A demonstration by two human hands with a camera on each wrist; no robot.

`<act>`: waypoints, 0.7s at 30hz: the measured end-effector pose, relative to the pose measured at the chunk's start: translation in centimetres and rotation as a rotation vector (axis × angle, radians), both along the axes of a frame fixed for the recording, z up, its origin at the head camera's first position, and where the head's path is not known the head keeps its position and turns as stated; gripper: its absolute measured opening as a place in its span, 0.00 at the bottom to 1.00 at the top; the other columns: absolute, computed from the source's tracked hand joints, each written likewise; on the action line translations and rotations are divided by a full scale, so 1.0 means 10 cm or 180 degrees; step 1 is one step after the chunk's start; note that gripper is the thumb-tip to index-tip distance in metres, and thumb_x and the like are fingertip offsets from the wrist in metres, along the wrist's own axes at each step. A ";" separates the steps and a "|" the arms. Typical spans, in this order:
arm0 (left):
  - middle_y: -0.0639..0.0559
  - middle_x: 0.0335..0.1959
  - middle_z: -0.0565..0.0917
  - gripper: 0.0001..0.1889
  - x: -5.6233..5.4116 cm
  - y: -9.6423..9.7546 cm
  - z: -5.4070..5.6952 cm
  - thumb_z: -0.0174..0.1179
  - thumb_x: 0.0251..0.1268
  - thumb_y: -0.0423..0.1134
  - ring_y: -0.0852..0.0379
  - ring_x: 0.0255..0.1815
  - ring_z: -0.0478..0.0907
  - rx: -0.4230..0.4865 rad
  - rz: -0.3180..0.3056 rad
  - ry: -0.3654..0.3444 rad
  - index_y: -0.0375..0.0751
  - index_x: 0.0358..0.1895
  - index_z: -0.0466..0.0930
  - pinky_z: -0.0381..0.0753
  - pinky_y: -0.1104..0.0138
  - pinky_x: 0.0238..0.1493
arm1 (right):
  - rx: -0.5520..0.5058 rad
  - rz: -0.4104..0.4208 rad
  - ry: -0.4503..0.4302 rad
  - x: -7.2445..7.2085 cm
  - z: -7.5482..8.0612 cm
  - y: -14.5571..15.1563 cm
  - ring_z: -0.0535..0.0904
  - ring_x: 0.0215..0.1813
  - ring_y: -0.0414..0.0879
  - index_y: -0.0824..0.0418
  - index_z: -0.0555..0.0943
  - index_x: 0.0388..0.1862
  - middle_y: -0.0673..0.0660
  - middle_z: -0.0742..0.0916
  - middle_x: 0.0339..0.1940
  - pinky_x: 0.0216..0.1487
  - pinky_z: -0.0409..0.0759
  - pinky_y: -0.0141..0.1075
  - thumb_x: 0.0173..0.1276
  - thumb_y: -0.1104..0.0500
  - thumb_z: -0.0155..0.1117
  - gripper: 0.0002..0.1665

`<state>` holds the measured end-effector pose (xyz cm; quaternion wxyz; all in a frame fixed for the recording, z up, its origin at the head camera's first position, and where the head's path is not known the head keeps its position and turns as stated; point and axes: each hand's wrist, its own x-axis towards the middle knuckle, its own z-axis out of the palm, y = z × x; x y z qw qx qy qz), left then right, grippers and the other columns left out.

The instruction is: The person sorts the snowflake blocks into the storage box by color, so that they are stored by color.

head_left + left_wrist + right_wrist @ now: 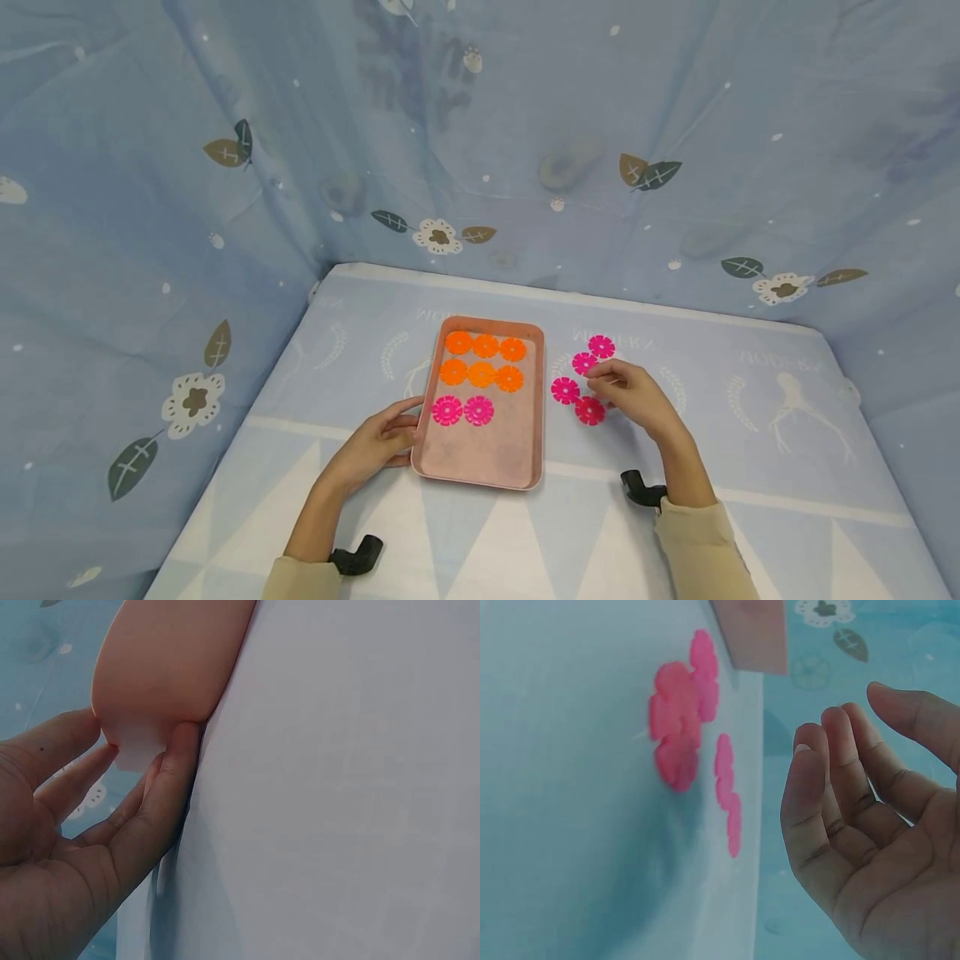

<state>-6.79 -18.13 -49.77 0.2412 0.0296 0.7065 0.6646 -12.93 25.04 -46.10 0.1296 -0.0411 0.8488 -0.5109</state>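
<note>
My left hand (381, 443) holds the left side of a shallow pink tray (517, 454), with fingertips at its rim and low on its outer wall (172, 660). Orange notched plastic discs (481, 374) lie flat in two rows in the tray. Below them, two pink notched discs (462, 410) lie side by side. To the tray's right, a loose group of pink discs (566, 391), one redder disc (590, 410) among them, is on the table. Over this group hovers my right hand (633, 396), fingers loosely bent, nothing between thumb and fingers in the right wrist view.
A pale blue and white patterned cloth covers the table (750, 467). Blue floral fabric (525, 150) stands as walls at the back and sides. On each wrist is a black mount, one on the left (358, 556) and one on the right (643, 489).
</note>
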 end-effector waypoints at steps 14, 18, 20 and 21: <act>0.34 0.63 0.72 0.31 0.00 -0.01 0.02 0.60 0.74 0.35 0.40 0.57 0.77 0.0004 0.0004 -0.0018 0.46 0.77 0.62 0.84 0.54 0.48 | 0.0569 0.0093 -0.0230 0.00 -0.23 0.14 0.75 0.40 0.51 0.65 0.80 0.52 0.58 0.80 0.39 0.41 0.74 0.41 0.64 0.61 0.71 0.18; 0.33 0.63 0.72 0.31 -0.01 -0.01 0.02 0.59 0.74 0.35 0.39 0.58 0.77 0.0028 -0.0005 -0.0009 0.46 0.77 0.62 0.84 0.54 0.48 | 0.0641 0.0235 -0.0073 -0.01 -0.28 0.13 0.72 0.36 0.51 0.66 0.80 0.49 0.59 0.78 0.37 0.39 0.72 0.41 0.59 0.62 0.76 0.21; 0.33 0.63 0.72 0.31 -0.01 0.00 0.02 0.59 0.74 0.35 0.39 0.58 0.76 0.0034 -0.0010 -0.0007 0.46 0.77 0.62 0.84 0.55 0.48 | 0.0685 0.0305 0.0021 -0.01 -0.30 0.13 0.70 0.35 0.50 0.67 0.80 0.48 0.60 0.77 0.36 0.38 0.71 0.41 0.56 0.63 0.78 0.23; 0.33 0.63 0.72 0.31 -0.01 0.00 0.01 0.59 0.74 0.35 0.39 0.58 0.76 0.0032 -0.0012 -0.0005 0.46 0.77 0.62 0.84 0.55 0.48 | 0.0707 0.0346 0.0073 -0.01 -0.30 0.13 0.69 0.35 0.50 0.67 0.79 0.47 0.60 0.77 0.36 0.37 0.71 0.41 0.55 0.63 0.79 0.23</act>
